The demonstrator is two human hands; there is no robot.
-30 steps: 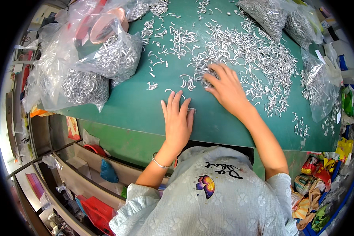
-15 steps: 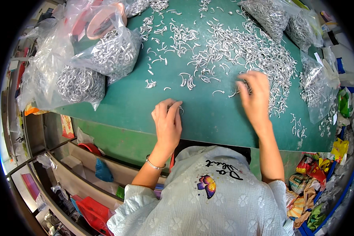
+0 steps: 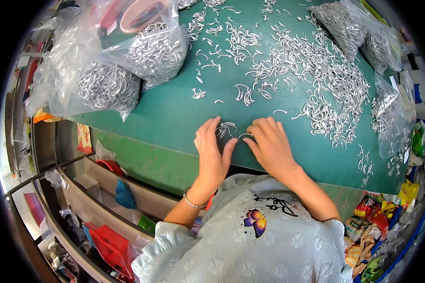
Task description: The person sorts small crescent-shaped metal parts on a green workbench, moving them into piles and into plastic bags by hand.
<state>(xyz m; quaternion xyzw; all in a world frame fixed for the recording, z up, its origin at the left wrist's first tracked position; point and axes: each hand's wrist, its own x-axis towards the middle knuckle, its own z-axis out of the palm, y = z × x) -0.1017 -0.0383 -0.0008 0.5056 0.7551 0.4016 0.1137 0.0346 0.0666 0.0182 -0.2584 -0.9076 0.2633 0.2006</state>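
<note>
Left hand (image 3: 211,148) near front edge of bench (image 3: 167,120), spread wide, thumb well clear of forefinger. Small cluster of silver pieces (image 3: 225,129) sits right in that gap, just beside forefinger, on bench top. Right hand (image 3: 271,146) opposite, fingers bent and together, thumb near forefinger; single curved piece (image 3: 244,135) right at those tips (pinched or merely touched, cannot tell). Main pile (image 3: 333,80) farther out, toward bench's right edge, well apart from left hand. Bulging clear bag (image 3: 109,87) at front left corner.

The right hand (image 3: 271,146) hides part of a curved silver piece (image 3: 242,135)
</note>
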